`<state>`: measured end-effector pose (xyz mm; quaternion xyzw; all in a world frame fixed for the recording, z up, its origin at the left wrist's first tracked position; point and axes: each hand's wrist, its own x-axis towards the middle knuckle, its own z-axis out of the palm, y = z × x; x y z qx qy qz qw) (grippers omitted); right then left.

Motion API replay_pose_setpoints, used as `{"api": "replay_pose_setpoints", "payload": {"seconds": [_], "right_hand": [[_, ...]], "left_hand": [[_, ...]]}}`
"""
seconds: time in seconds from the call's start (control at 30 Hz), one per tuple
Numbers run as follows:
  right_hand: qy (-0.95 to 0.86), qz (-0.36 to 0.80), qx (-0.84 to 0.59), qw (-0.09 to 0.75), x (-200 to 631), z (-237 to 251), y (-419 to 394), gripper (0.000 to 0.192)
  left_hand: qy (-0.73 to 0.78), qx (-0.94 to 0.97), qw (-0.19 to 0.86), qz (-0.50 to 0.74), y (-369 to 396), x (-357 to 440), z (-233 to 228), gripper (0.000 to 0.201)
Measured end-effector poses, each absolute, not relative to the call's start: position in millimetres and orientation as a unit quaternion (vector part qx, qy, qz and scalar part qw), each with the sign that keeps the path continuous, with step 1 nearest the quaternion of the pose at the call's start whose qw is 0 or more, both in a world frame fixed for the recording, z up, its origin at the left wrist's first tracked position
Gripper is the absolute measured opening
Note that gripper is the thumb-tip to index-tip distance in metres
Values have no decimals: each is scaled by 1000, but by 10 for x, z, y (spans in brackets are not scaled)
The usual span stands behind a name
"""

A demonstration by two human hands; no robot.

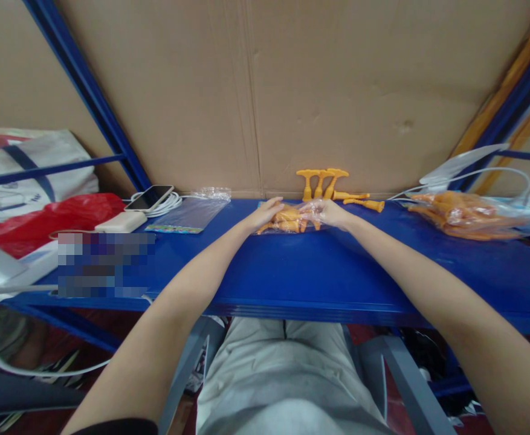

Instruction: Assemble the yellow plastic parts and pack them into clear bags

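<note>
Between my hands, on the blue shelf top (301, 266), lies a clear plastic bag (287, 219) with orange plastic pieces in it. My left hand (265, 214) grips its left side, thumb stretched along the top. At the opposite end, my right hand (330, 213) has its fingers closed on the clear film. Just behind the right hand, several loose orange T-shaped pieces (321, 181), hammer-like, lean against the cardboard. More orange pieces (367, 203) lie flat beside them. Some fingertips are hidden by the bag and its glare.
A fuller clear bag of orange pieces (466, 216) sits at right. Flat clear bags (192, 214), a phone (150, 198) on a coiled white cable, a white block (121, 222) and a red plastic bag (65, 217) are at left. A cardboard wall (337, 90) stands behind.
</note>
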<state>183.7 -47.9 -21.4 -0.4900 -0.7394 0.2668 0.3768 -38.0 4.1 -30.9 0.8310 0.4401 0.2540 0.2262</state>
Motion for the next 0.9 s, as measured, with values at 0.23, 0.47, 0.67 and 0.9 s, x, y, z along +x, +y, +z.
{"api": "replay_pose_setpoints", "payload": {"seconds": [0.23, 0.47, 0.67, 0.9], "right_hand": [[-662, 344, -569, 346, 1995, -128, -539, 10], [-552, 501, -557, 367, 1851, -31, -656, 27], [-528, 556, -507, 394, 1780, -29, -685, 27], [-655, 377, -577, 310, 1820, -119, -619, 30]], "left_hand": [[449, 821, 245, 253, 63, -379, -348, 55], [428, 764, 360, 322, -22, -360, -305, 51], [361, 694, 466, 412, 109, -364, -402, 49], [390, 732, 392, 397, 333, -434, -503, 35]]}}
